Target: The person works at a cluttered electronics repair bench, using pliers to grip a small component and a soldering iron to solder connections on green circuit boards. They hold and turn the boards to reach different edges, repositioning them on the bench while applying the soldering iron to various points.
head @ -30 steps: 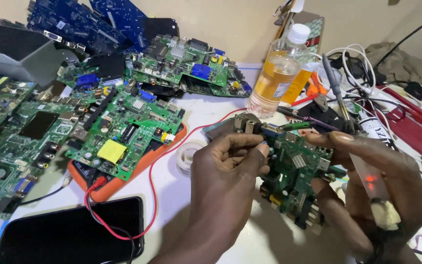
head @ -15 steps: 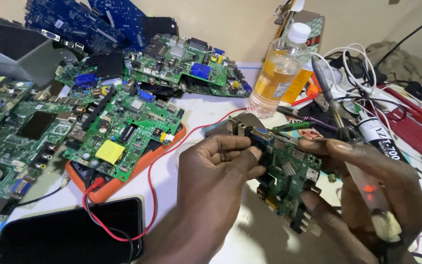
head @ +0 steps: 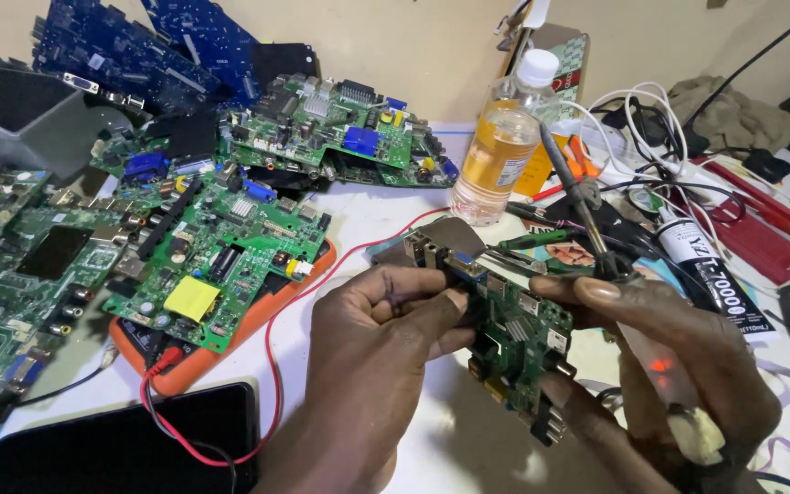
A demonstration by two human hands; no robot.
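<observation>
Open white table just ahead of the hands, between the orange-cased green board and the plastic bottle. Crossed there by a red wire. Blocked left by heaped circuit boards, right by cables and an upright soldering iron. Dark tablet at near left.

Beige wall behind cluttered white table
</observation>
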